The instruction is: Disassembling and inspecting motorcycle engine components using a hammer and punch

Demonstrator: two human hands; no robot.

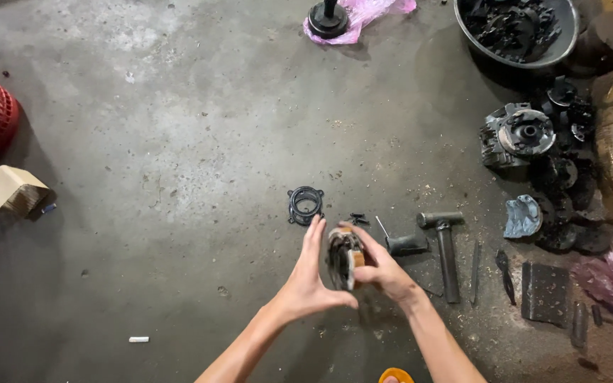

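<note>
Both hands grip a round part; the basin holds black parts.

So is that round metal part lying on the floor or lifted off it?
Lifted: both hands hold the round part on edge above the floor.
</note>
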